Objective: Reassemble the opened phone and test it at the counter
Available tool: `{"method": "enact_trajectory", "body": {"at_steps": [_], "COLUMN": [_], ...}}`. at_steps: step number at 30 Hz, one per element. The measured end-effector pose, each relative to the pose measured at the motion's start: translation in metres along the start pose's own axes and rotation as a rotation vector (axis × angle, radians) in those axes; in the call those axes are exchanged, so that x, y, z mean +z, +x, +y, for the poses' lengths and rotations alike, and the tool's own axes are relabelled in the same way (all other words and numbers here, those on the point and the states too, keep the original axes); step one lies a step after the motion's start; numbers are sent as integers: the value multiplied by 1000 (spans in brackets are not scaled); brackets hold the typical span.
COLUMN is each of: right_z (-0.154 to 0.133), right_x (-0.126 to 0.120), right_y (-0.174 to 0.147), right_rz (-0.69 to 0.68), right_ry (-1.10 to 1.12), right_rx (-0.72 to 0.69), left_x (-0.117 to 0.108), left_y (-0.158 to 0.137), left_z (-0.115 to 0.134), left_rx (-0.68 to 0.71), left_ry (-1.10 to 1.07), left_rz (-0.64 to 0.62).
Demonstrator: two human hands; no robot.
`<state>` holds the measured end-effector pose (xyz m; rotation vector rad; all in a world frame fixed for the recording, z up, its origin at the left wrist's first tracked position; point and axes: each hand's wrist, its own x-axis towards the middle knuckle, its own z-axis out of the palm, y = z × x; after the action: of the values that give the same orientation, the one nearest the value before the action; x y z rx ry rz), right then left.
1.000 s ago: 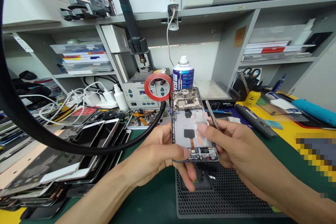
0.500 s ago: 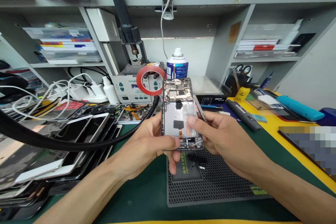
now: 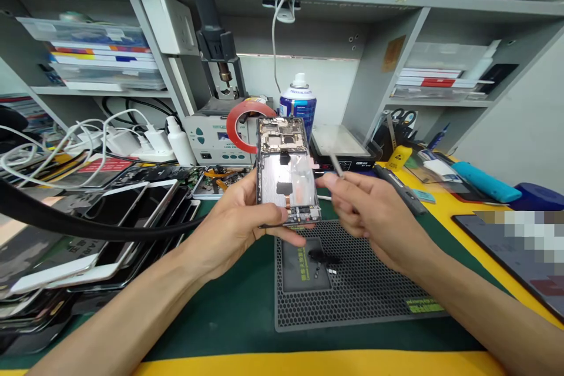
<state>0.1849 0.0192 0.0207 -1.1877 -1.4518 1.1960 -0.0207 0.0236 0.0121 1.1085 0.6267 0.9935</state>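
Observation:
An opened smartphone (image 3: 275,173), its circuit board and silvery inner plate bare, is held up over the bench. My left hand (image 3: 247,205) grips its lower end, thumb on the front edge and fingers behind. A clear film with a pink tab lies along the phone's right side. Just right of the phone, my right hand (image 3: 365,200) is closed around a thin metal tool (image 3: 336,164), whose exact kind I cannot make out. Beneath the hands lies a black honeycomb mat (image 3: 352,299) with small dark parts (image 3: 324,257) on it.
Stacked phone screens (image 3: 127,229) cover the left side, crossed by a thick black hose (image 3: 110,229). Behind the phone stand a red tape roll (image 3: 235,129), a spray can (image 3: 299,97) and a control box (image 3: 211,141). A dark-framed screen (image 3: 489,247) lies at the right.
The phone has shifted left and slightly up in view with my left hand. My right hand has come off the phone's side, with the thin tool showing in its fingers.

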Motion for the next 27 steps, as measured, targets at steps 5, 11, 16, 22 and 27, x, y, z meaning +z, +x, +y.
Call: {"method": "enact_trajectory", "body": {"at_steps": [5, 11, 16, 22, 27], "right_z": [-11, -20, -15, -2, 3], "right_x": [-20, -26, -20, -17, -24], "right_y": [4, 8, 8, 10, 17], "right_rz": [-168, -579, -604, -632, -575], "right_ry": [-430, -884, -969, -869, -630], "right_rx": [19, 167, 167, 63, 147], "left_x": [-4, -3, -2, -2, -5], "left_y": [1, 1, 0, 1, -1], "left_z": [10, 14, 17, 17, 18], "left_rx": [111, 164, 182, 223, 203], "left_ry": [-14, -5, -11, -2, 21], "left_rz": [143, 207, 208, 208, 221]}}
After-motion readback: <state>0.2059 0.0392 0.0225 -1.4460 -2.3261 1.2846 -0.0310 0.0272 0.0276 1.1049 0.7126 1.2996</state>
